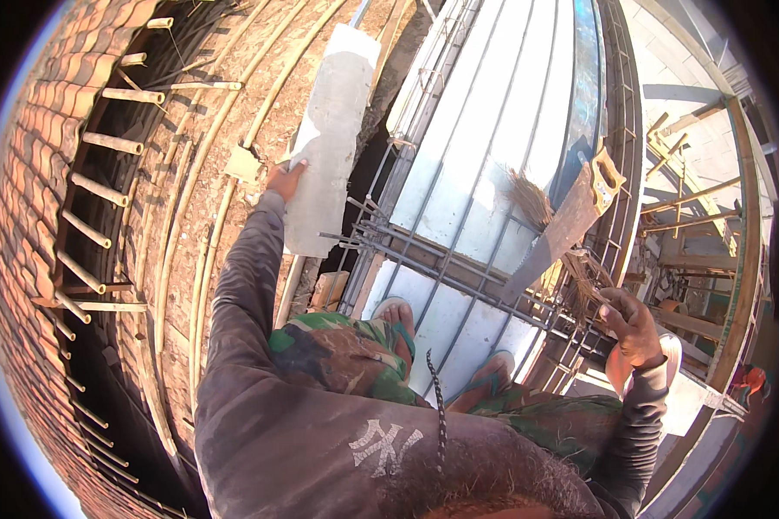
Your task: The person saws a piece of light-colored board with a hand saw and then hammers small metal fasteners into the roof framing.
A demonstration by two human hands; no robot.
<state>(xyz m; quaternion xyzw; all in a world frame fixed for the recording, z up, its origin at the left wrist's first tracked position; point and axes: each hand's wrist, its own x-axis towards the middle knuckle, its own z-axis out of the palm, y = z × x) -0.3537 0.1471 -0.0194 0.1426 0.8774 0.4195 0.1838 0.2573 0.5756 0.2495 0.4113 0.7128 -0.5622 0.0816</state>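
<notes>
My left hand [286,180] grips the left edge of a long grey board [329,138], with a finger over its face. The board stands left of the rebar, its lower end beside the bar ends. At right, my right hand [632,329] is closed, its fingertips pinched at the ends of a bundle of thin brown tie wire [583,278]; how many strands they hold is too small to tell. A handsaw [556,233] with a yellow handle lies slanted across the steel bars, just beyond that bundle. A second tie wire bundle [531,201] lies left of the saw.
My sandalled feet [398,322] stand among steel bars [441,275] over white and pale blue panels [459,182]. A dark gap [368,177] runs beside the board. Bamboo poles [203,173] and a tiled roof edge [39,173] lie left; timber framing [736,173] drops away right.
</notes>
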